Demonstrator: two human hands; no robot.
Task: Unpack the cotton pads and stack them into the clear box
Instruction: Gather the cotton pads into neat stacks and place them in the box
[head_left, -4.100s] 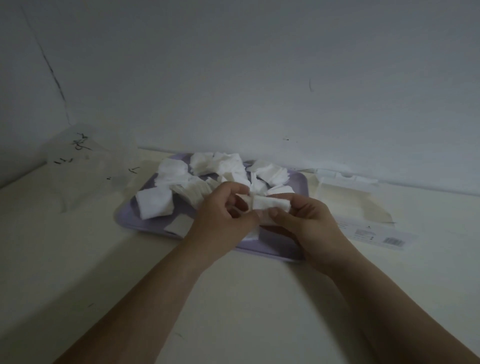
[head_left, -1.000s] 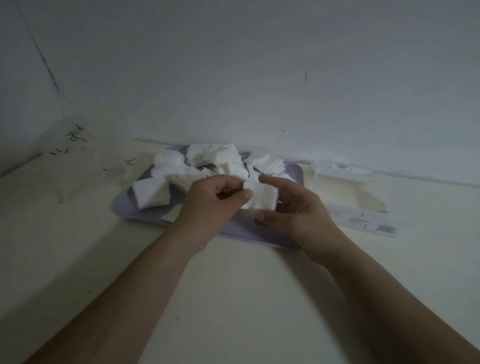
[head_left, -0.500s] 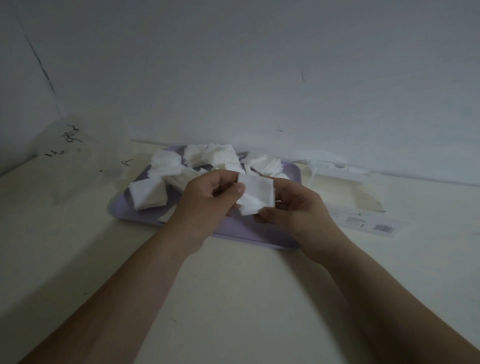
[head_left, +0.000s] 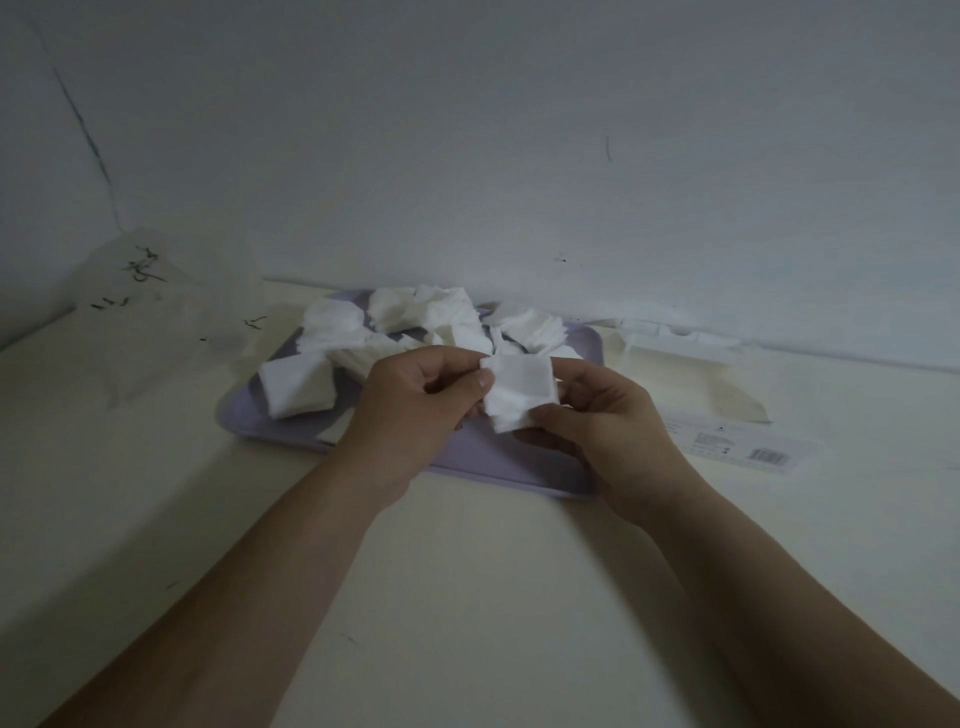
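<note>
A small stack of square white cotton pads (head_left: 522, 392) is held upright over the front of the lilac tray (head_left: 519, 467). My left hand (head_left: 415, 410) pinches its left edge with thumb and fingers. My right hand (head_left: 597, 421) grips its lower right corner, thumb in front. Several loose cotton pads (head_left: 415, 322) lie heaped on the tray behind the hands, one thick stack (head_left: 296, 389) at the tray's left. A clear box (head_left: 171, 317) with black marks stands at the left against the wall.
An opened white package (head_left: 691, 374) with a barcode label (head_left: 769, 457) lies flat to the right of the tray. The wall runs close behind the tray. Pale tabletop (head_left: 467, 597) stretches in front of the tray.
The pads in my hands have been gathered and turned from a crumpled bunch into a squared stack facing me, lifted slightly. Both hands stayed over the tray's front.
</note>
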